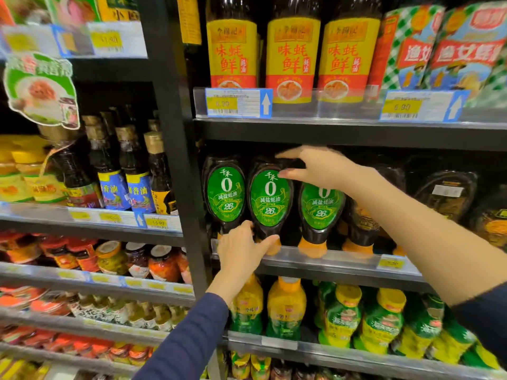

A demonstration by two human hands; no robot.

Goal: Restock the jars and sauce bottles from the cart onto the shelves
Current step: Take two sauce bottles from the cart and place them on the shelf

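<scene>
A dark squeeze bottle of oyster sauce with a green oval label [270, 200] stands cap-down on the middle shelf [343, 259], second in a row of like bottles. My left hand [242, 249] grips its lower end near the orange cap, thumb across the front. My right hand [321, 168] holds its top end between thumb and fingers. One matching bottle [225, 196] stands to its left and another [321, 212] to its right, partly behind my right forearm. The cart is out of view.
Tall yellow-labelled sauce bottles [292, 58] fill the shelf above, with price tags [237, 102] on its rail. Green-and-yellow bottles [285, 308] stand on the shelf below. A black upright [175, 149] divides off the left bay, which holds sesame oil bottles [137, 171] and jars [162, 263].
</scene>
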